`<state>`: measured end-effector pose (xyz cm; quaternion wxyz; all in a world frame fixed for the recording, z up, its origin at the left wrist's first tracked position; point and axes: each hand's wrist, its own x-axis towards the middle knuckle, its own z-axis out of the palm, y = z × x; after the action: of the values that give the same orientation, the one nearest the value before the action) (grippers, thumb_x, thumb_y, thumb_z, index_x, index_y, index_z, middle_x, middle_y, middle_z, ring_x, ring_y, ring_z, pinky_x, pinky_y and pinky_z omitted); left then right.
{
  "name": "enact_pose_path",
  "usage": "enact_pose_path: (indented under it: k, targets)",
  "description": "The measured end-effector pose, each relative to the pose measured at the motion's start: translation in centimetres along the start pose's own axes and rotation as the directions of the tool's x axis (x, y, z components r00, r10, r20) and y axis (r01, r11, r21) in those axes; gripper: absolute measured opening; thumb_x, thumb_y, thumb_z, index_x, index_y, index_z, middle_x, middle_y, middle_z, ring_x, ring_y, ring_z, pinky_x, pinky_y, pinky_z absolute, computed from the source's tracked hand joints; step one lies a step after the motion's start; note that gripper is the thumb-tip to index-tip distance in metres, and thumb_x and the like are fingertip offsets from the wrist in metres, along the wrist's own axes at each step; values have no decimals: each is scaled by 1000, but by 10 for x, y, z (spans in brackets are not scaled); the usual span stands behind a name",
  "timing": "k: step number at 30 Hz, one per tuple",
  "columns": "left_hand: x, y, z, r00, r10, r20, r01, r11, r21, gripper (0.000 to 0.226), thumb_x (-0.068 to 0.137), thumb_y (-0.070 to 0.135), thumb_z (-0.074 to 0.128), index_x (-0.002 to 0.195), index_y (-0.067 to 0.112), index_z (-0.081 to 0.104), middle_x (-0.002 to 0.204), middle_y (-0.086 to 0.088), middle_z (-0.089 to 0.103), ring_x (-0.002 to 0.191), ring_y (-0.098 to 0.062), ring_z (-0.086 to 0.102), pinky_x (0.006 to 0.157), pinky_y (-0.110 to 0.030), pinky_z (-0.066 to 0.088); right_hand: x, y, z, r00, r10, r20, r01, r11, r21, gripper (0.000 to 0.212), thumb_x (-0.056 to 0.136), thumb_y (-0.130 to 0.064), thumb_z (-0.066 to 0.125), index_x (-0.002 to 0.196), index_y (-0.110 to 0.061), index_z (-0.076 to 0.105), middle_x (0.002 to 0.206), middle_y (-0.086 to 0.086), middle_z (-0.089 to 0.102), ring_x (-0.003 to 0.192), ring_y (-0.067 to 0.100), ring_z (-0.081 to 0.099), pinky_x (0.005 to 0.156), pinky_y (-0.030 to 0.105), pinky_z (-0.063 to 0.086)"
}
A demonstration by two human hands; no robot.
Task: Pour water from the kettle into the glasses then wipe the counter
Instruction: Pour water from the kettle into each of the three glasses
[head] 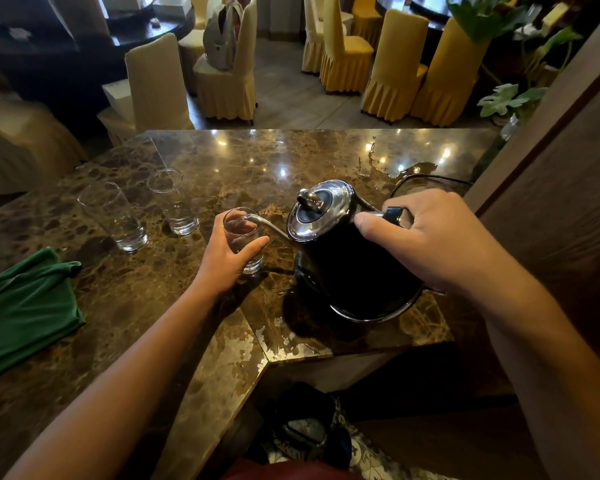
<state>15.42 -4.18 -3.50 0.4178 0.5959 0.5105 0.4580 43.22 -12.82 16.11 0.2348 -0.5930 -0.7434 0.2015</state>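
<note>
Centrally, the left hand [227, 256] wraps a clear, straight-sided drinking glass [242, 239] standing on the polished brown marble counter [222, 161]; the thumb lies across the near side of the glass and the fingers curl behind it, seen through the wall. Right hand [426, 237] grips the dark handle of a black gooseneck kettle with a chrome lid [329, 244], fingers closed round the handle and thumb extended toward the lid. Kettle tilted leftward, held above its round chrome-rimmed base [371, 311], which sits on the counter near the right edge. Slender curved spout tip [253, 218] reaches over the rim of the held glass. Two further empty clear glasses stand to the left, well apart from the kettle: a nearer tall one [116, 216] and a farther one [174, 202], just beside each other. Folded green cloth [25, 306] lies on the counter at far left, untouched. Spilled water [392, 168] glistens on the counter behind the kettle. Fabric-covered yellow and cream chairs [343, 46] stand beyond the counter
</note>
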Motion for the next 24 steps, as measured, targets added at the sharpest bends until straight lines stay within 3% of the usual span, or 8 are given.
enact_pose_path:
  k: [5,12,15,17,19,21,24]
  targets:
    - [-1,0,0,1000,-4,-10,4,1000,-21,64,80,35,78,133,29,43,121,1,60,114,-13,65,99,-27,53,-11,18,11,997,55,-50,-48,989,140,55,96,-39,66,52,-17,41,44,-9,37,44,7,38,43,19,26]
    - [-1,-2,-1,1000,-13,-5,14,1000,6,67,80,36,79,135,25,43,125,-1,60,117,-10,63,98,-25,51,-19,37,29,976,117,-186,-56,951,304,58,94,-40,70,52,-16,39,47,-6,34,45,9,34,46,32,29]
    - [-2,-2,1,999,-25,-19,26,1000,18,63,85,29,78,136,24,42,123,1,60,116,-6,62,96,-21,51,-21,44,36,963,156,-218,-51,906,420,63,89,-47,70,55,-4,38,50,7,36,48,19,34,49,46,32]
    - [-2,-2,2,999,-31,-29,32,999,26,59,88,21,76,136,22,42,121,4,60,110,2,63,91,-16,51,-24,49,42,958,195,-212,-59,852,520,65,92,-43,70,61,5,40,54,20,38,50,27,35,49,48,32]
    - [-1,-1,1,999,-28,-36,29,999,45,56,88,20,77,134,24,44,120,6,60,110,3,62,92,-16,51,-28,54,48,949,240,-204,-60,773,632,61,98,-32,69,63,8,40,56,21,39,50,30,35,47,43,31]
    - [5,2,-2,999,-36,-29,38,997,61,56,86,22,79,131,26,47,119,6,62,112,-1,62,95,-21,51,-30,57,52,938,278,-207,-60,717,695,54,100,-26,68,62,5,44,54,15,37,45,26,34,43,31,31]
    - [23,7,-7,996,-57,-64,61,996,61,59,82,27,83,131,25,51,119,1,65,114,-11,64,99,-34,54,-31,60,55,936,283,-207,-46,684,728,49,100,-25,67,61,-1,49,50,6,38,41,20,33,41,25,31]
